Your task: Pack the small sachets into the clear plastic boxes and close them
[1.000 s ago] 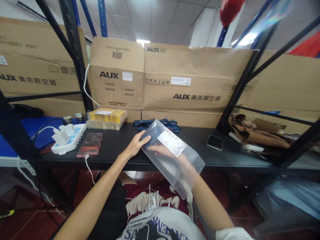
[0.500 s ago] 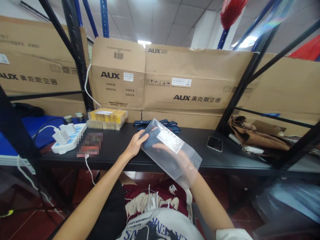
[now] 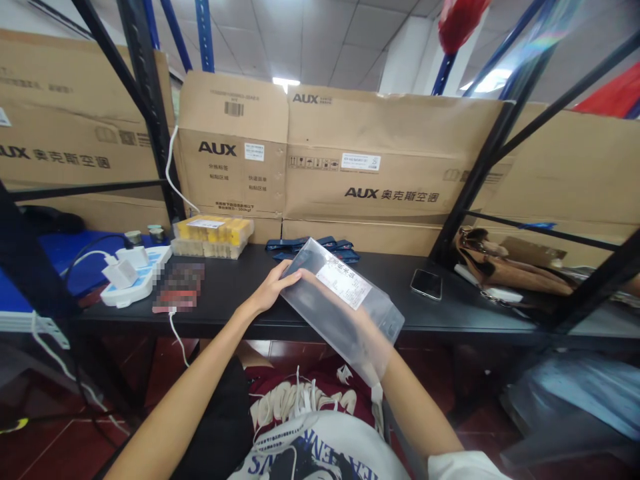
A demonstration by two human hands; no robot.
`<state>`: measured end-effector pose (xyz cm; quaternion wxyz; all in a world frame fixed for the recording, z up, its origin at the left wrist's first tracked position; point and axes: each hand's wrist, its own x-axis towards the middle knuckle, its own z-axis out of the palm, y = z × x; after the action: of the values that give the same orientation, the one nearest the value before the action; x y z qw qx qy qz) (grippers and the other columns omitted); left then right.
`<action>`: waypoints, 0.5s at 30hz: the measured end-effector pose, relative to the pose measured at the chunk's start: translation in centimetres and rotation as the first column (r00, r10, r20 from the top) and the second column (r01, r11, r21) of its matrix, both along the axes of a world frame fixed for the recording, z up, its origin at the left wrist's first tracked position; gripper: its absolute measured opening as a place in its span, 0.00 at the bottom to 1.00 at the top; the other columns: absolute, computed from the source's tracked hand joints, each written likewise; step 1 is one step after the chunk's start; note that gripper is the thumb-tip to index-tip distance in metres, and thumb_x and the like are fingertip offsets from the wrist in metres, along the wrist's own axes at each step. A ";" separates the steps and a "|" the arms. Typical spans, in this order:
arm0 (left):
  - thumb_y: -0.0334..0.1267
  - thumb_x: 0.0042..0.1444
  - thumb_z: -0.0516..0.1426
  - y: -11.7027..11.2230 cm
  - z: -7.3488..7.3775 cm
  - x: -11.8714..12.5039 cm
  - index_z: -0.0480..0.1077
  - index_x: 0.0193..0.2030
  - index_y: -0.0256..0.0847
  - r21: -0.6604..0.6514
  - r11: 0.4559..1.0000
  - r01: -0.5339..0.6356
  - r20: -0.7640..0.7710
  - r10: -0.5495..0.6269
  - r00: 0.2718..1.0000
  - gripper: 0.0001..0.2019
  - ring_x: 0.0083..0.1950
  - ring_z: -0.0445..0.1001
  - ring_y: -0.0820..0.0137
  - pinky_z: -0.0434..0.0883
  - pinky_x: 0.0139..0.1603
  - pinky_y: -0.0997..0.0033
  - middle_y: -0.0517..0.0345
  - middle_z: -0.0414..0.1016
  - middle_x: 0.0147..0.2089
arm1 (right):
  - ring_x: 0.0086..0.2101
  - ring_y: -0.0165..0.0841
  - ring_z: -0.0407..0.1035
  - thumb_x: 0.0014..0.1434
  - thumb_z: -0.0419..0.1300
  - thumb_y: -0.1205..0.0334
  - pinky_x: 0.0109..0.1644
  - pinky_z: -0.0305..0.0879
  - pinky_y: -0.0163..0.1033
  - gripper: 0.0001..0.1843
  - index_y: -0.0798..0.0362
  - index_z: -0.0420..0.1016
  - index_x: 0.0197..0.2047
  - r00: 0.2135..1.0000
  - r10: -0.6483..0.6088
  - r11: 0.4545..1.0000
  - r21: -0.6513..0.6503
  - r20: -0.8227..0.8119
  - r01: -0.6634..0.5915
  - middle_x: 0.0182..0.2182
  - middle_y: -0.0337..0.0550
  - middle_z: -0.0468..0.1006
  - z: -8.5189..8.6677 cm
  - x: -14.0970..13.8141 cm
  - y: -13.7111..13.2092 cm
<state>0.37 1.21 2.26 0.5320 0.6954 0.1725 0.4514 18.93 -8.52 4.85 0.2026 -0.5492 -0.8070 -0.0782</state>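
Head view: clear plastic bag [image 3: 341,308] with white printed label [image 3: 344,285], tilted across the front edge of the black desk [image 3: 465,315], clasped at its upper edge by the left hand [image 3: 271,289] and gripped from beneath by the right hand [image 3: 361,335], seen through the plastic. Right of centre on the desk, smartphone [image 3: 427,284]; left of centre, white power strip [image 3: 131,283] and tray of yellow packs [image 3: 211,239]; upper centre, AUX cardboard cartons [image 3: 390,160].

left hand [image 3: 270,290]: fingers curled, wrist bent | right hand [image 3: 345,320]: fingers extended, blurred | forearms [image 3: 190,373] angled inward
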 end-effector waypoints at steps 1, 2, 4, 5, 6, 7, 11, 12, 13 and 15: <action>0.58 0.56 0.70 0.0 0.1 0.1 0.80 0.51 0.39 -0.027 1.000 -0.002 -0.001 0.002 1.000 0.26 0.54 0.79 0.53 0.72 0.55 0.61 0.51 0.83 0.51 | 0.43 0.39 0.82 0.74 0.63 0.50 0.42 0.82 0.44 0.21 0.51 0.80 0.63 0.996 -0.003 1.000 -0.013 -0.084 0.002 0.54 0.48 0.84 0.1 0.0 0.3; 0.58 0.55 0.70 0.0 0.2 0.1 0.80 0.51 0.39 -0.058 0.998 -0.007 -0.002 0.007 1.000 0.26 0.50 0.80 0.55 0.74 0.51 0.61 0.51 0.83 0.49 | 0.42 0.40 0.82 0.76 0.57 0.49 0.41 0.83 0.45 0.22 0.50 0.80 0.64 0.980 0.002 1.000 -0.028 -0.201 -0.008 0.52 0.49 0.86 0.1 0.1 0.6; 0.60 0.54 0.70 0.0 0.5 0.0 0.79 0.50 0.38 -0.117 0.993 -0.027 -0.004 0.027 1.000 0.28 0.42 0.80 0.58 0.75 0.43 0.62 0.52 0.82 0.43 | 0.42 0.42 0.84 0.79 0.47 0.47 0.44 0.84 0.47 0.27 0.48 0.78 0.68 0.902 0.023 0.997 -0.062 -0.430 -0.055 0.51 0.51 0.87 0.3 0.2 1.0; 0.60 0.53 0.70 0.1 0.6 -0.1 0.79 0.50 0.38 -0.141 0.989 -0.038 0.000 0.039 0.999 0.28 0.38 0.80 0.60 0.75 0.40 0.63 0.52 0.82 0.41 | 0.45 0.44 0.84 0.79 0.47 0.46 0.48 0.84 0.48 0.28 0.47 0.77 0.69 0.830 0.039 0.991 -0.082 -0.556 -0.102 0.53 0.51 0.86 0.4 0.2 1.1; 0.60 0.52 0.71 0.1 0.8 -0.2 0.79 0.49 0.38 -0.160 0.986 -0.049 0.005 0.050 0.999 0.29 0.36 0.79 0.61 0.75 0.38 0.63 0.53 0.82 0.40 | 0.48 0.45 0.84 0.78 0.50 0.45 0.54 0.84 0.50 0.27 0.45 0.75 0.71 0.740 0.055 0.983 -0.095 -0.670 -0.158 0.58 0.51 0.85 0.5 0.3 1.1; 0.61 0.51 0.72 0.1 0.9 -0.3 0.79 0.49 0.38 -0.175 0.983 -0.057 0.011 0.060 0.998 0.30 0.34 0.78 0.62 0.75 0.36 0.64 0.53 0.82 0.40 | 0.52 0.46 0.83 0.76 0.55 0.45 0.58 0.82 0.51 0.27 0.42 0.75 0.71 0.648 0.064 0.971 -0.103 -0.759 -0.216 0.63 0.48 0.82 0.7 0.4 1.1; 0.61 0.46 0.74 0.0 1.3 -0.5 0.80 0.46 0.37 -0.228 0.969 -0.089 0.033 0.099 0.995 0.30 0.33 0.79 0.63 0.75 0.33 0.66 0.50 0.83 0.40 | 0.53 0.46 0.82 0.68 0.67 0.46 0.66 0.77 0.57 0.29 0.41 0.77 0.69 0.504 0.021 0.927 -0.171 -0.863 -0.332 0.70 0.44 0.76 1.9 1.3 0.0; 0.61 0.46 0.74 0.0 1.3 -0.5 0.80 0.44 0.37 -0.244 0.965 -0.097 0.039 0.110 0.993 0.30 0.33 0.79 0.63 0.75 0.32 0.66 0.50 0.83 0.40 | 0.51 0.46 0.83 0.67 0.68 0.47 0.68 0.76 0.58 0.28 0.43 0.79 0.68 0.513 -0.009 0.918 -0.210 -0.859 -0.335 0.68 0.46 0.78 2.2 1.6 -0.3; 0.61 0.45 0.74 -0.1 1.4 -0.4 0.80 0.43 0.37 -0.259 0.960 -0.104 0.046 0.120 0.992 0.29 0.32 0.79 0.63 0.75 0.32 0.66 0.50 0.83 0.39 | 0.49 0.46 0.84 0.67 0.69 0.48 0.70 0.74 0.60 0.27 0.45 0.80 0.66 0.522 -0.037 0.912 -0.243 -0.852 -0.332 0.67 0.47 0.80 2.5 1.8 -0.7; 0.60 0.44 0.75 -0.2 1.4 -0.3 0.80 0.40 0.37 -0.286 0.952 -0.111 0.065 0.135 0.989 0.29 0.30 0.79 0.64 0.75 0.30 0.66 0.50 0.83 0.38 | 0.47 0.46 0.85 0.67 0.69 0.48 0.73 0.69 0.61 0.24 0.45 0.83 0.64 0.542 -0.067 0.902 -0.282 -0.838 -0.326 0.65 0.46 0.81 3.1 2.2 -1.3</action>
<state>0.11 1.05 3.65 0.6030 0.5811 0.2555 0.4832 21.12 -9.79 7.93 0.4461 -0.4862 -0.6507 0.3758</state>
